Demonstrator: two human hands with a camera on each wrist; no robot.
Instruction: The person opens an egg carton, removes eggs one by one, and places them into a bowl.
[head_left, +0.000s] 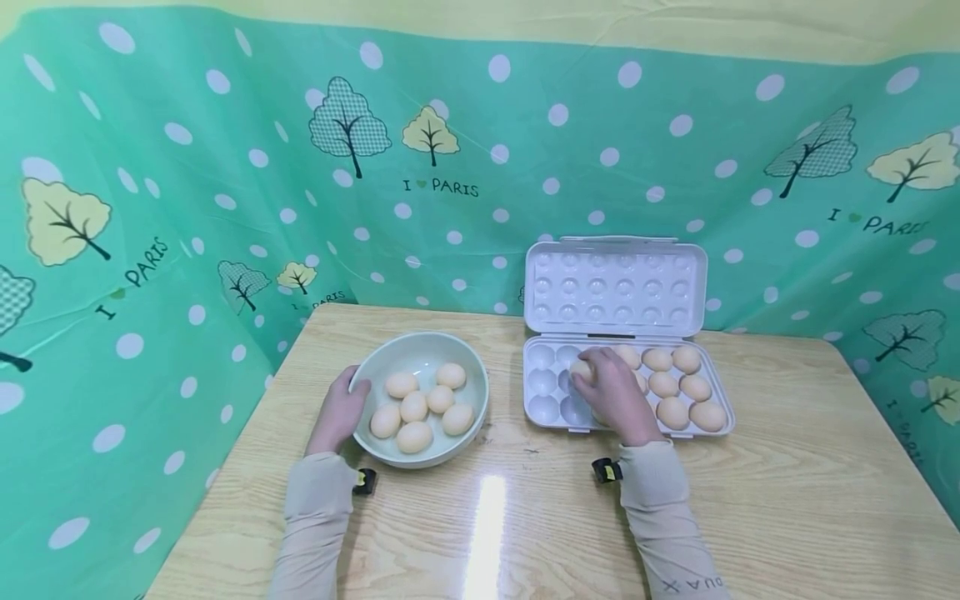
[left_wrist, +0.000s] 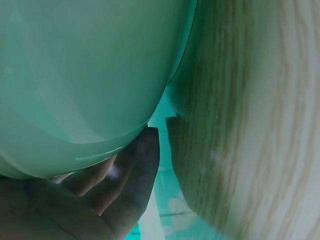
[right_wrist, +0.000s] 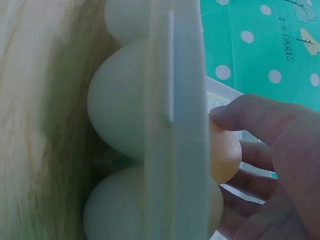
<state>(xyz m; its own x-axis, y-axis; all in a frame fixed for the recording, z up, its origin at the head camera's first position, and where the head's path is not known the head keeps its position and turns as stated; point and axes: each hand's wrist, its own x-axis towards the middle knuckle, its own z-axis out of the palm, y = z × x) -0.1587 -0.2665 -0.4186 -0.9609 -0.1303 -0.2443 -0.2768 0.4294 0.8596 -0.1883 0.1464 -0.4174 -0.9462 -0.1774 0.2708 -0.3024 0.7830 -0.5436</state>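
Closest in, two pale sleeves [head_left: 318, 492] reach over the counter [head_left: 555, 533], on the near side of the egg box [head_left: 542, 383]. And here's the bowl [head_left: 375, 442], left of the box, seven loose eggs [head_left: 414, 407] inside! The left hand [head_left: 337, 417] has its side farthest from the box, thumb over the rim, fingers clamped on the wall, presumably to steady it.

Across to the right hand [head_left: 618, 396], over the box's left half: fingers clamped on one egg [head_left: 581, 372], gripped from above, likely to clear its neighbours. More eggs fill the cups at the box's right; the leftmost cups show bare. The lid [head_left: 615, 283] stands open at the box's far edge, giving access, with the printed curtain [head_left: 480, 183] beyond.

Now the tricky part: that right hand masks the box's middle cups, and I can't tell whether the held egg touches one. The box's wall blocks much of the right wrist view; from the left wrist, the bowl partly hides the fingers.
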